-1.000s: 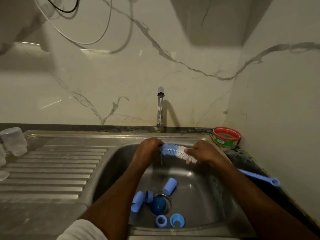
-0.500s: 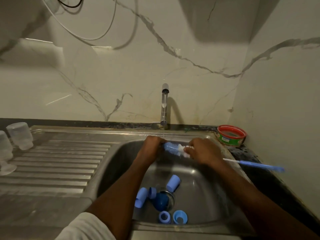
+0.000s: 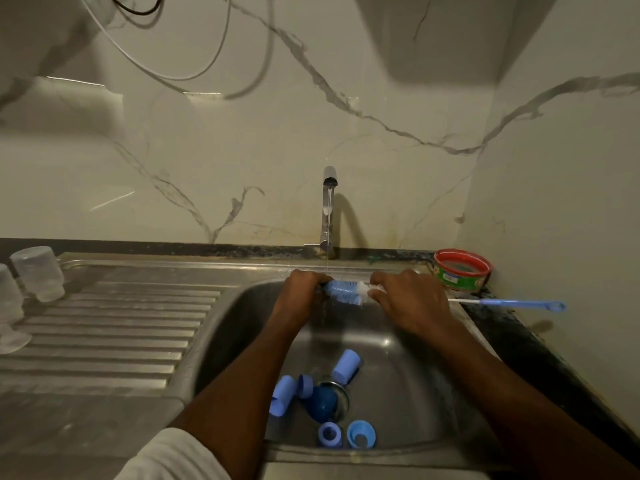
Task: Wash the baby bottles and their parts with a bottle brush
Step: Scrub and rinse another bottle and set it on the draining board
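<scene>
Brush [image 3: 346, 292] held level under tap [image 3: 328, 209] stream, likely to rinse bristles: left hand [image 3: 300, 295] curled at tip, right hand [image 3: 410, 301] gripping wire near bristles. Blue parts [image 3: 344, 367] waiting in sink [image 3: 415, 393], clear bottles [image 3: 38, 273] draining upside down on desk.

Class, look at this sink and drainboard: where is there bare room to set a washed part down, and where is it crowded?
Bare: the ribbed drainboard between the upturned clear bottles at its far left and the basin; also the basin floor right of the drain. Crowded: around the drain, where blue caps and rings lie, and under the tap, where both hands work the brush.
</scene>
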A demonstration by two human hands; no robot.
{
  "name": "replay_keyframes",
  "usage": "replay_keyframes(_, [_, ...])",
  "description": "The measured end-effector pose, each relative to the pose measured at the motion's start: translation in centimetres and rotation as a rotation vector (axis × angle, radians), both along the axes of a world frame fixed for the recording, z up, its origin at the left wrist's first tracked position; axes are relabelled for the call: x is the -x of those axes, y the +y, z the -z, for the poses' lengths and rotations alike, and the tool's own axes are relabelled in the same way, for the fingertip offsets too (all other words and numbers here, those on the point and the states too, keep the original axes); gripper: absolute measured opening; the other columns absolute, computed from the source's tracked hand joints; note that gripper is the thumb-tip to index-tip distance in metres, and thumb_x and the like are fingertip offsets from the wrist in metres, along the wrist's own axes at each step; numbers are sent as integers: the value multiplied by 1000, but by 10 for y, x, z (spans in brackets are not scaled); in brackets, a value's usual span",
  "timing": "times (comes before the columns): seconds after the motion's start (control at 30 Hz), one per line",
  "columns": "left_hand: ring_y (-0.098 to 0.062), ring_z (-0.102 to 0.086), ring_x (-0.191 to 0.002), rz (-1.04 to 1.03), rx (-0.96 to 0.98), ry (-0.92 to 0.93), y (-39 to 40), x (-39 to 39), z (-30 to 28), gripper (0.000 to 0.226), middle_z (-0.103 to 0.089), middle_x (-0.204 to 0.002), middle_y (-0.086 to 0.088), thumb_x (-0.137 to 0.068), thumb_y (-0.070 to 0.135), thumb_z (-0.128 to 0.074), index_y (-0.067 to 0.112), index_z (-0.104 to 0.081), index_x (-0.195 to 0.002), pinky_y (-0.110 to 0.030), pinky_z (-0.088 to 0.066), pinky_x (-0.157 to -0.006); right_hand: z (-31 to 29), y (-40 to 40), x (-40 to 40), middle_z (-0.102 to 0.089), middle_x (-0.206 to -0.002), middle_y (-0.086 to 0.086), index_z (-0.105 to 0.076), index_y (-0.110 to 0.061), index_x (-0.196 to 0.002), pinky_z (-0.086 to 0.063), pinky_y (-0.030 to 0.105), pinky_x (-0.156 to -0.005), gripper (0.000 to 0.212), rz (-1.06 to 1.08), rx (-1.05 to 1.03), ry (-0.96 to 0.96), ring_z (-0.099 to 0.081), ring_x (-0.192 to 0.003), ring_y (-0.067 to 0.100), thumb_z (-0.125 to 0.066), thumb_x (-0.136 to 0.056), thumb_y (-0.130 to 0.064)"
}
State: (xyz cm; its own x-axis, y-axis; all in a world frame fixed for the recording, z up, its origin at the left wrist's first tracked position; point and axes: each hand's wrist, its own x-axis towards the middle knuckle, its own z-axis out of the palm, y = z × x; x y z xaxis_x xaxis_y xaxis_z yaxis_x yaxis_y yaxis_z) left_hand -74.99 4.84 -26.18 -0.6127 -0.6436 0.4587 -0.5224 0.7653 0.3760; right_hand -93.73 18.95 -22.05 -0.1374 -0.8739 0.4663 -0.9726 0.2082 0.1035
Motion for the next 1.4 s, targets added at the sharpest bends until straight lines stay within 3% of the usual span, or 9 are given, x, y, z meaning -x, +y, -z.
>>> replay_keyframes(0.2, [-20,-60,-118,9,144,22,2,1,1,33,-67,-127,-9,-97,23,-66,14,-65,-128,-29,-41,-105,-15,-3,0,-64,-58,-6,-68,-10,-94,-33,20,-39,31,212,-368,-1378,-47,-43,6,-66,-95,-40])
replay_keyframes(0.27, [-20,-61,-117,21,147,41,4,2,0,33,-68,-125,-8,-95,22,-68,14,-65,-126,-31,-43,-104,-9,1,2,-69,-62,-5,-68,-9,-104,-38,21,-43,35,130,-338,-1212,-56,-47,7,-59,-99,-42])
replay_keyframes(0.4, [-16,-62,-113,11,10,-5,1,3,-2,32,-67,-124,-6,-97,24,-65,15,-63,-128,-34,-49,-102,0,8,6,-64,-114,-3,-52,-29,-126,-44,34,-76,56,-26,-114,-106,-64,-99,20,-51,-90,-71])
replay_keyframes(0.53, [-13,-64,-109,42,-33,59,-2,-1,-1,27,-69,-121,-5,-99,23,-64,14,-66,-124,-31,-50,-99,-4,8,5,-65,-117,-4,-55,-36,-127,-46,31,-66,42,-85,-127,246,-65,-96,19,-56,-92,-57])
replay_keyframes(0.63, [-13,-65,-110,40,-23,64,-1,-2,-1,28,-70,-121,-6,-97,22,-66,14,-67,-123,-27,-49,-99,-6,8,2,-72,-100,-4,-66,-34,-118,-50,32,-70,31,-3,-103,121,-68,-91,17,-53,-95,-50])
replay_keyframes(0.83, [-15,-66,-102,-50,-119,69,-11,-3,3,22,-73,-112,-3,-97,18,-65,18,-73,-117,-20,-48,-88,-22,12,8,-75,-68,-4,-69,-3,-105,-40,16,-41,28,-58,-485,-1127,-69,-55,7,-55,-103,-27])
replay_keyframes(0.9, [-14,-68,-97,-101,-146,124,-14,-4,6,18,-74,-105,-4,-94,16,-69,16,-75,-112,-23,-52,-87,-24,15,16,-75,-70,-3,-71,-6,-99,-44,18,-45,31,58,-428,-1048,-70,-58,9,-55,-103,-33])
replay_keyframes(1.07, [-8,-68,-89,-15,-267,175,-9,2,12,28,-75,-102,-4,-89,24,-77,13,-71,-113,-21,-54,-80,0,17,19,-69,-104,1,-67,-24,-106,-52,37,-81,29,334,-193,-305,-66,-93,20,-52,-95,-47])
replay_keyframes(1.4, [-11,-72,-88,-46,-387,279,-11,2,14,31,-76,-102,-6,-90,24,-76,12,-69,-118,-26,-60,-80,15,16,7,-67,-117,2,-64,-29,-122,-45,37,-79,37,270,-205,-229,-64,-104,23,-49,-96,-50])
